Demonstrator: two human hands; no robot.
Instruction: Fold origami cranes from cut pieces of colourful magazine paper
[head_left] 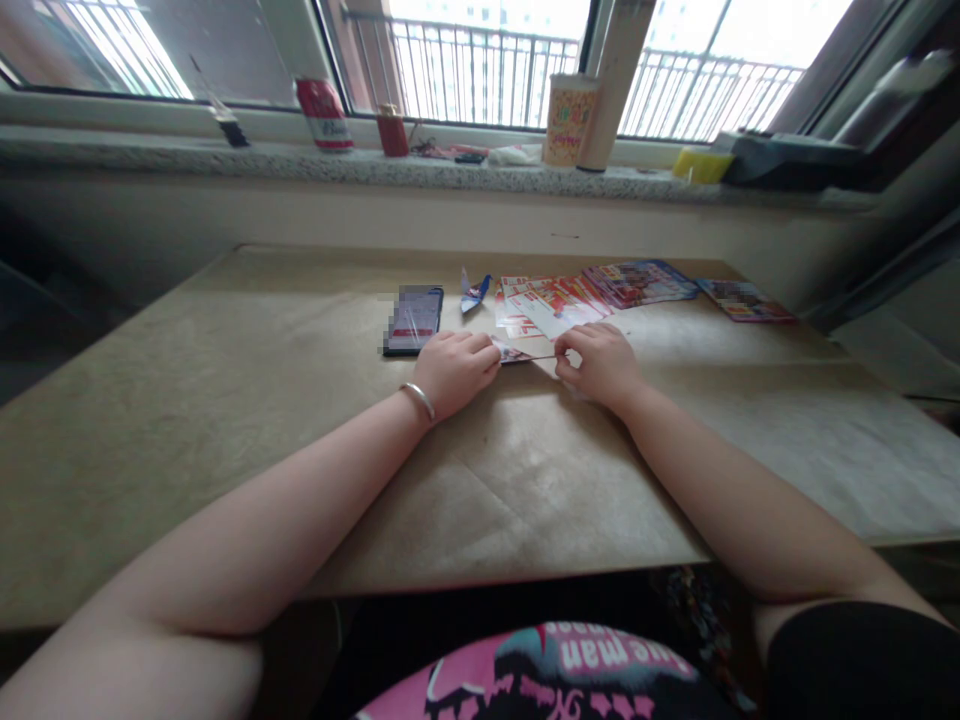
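A small folded piece of printed paper (514,353) lies between my two hands, low over the table. My left hand (456,372), with a silver bracelet at the wrist, has its fingers curled closed over the paper's left end. At the other end, the thumb and fingers of my right hand (598,364) pinch a thin edge of it. Just beyond my left hand rests a phone (417,318) with its screen lit. A folded paper crane (475,294), blue and white, stands behind the paper. My fingers hide parts of the held sheet.
Colourful printed leaflets (551,300) are spread behind my right hand, with more leaflets (641,282) farther right. The table (187,400) meets the wall below a stone windowsill (442,174). On the sill stand a red can (324,115), a paper cup (570,120) and a yellow item (703,165).
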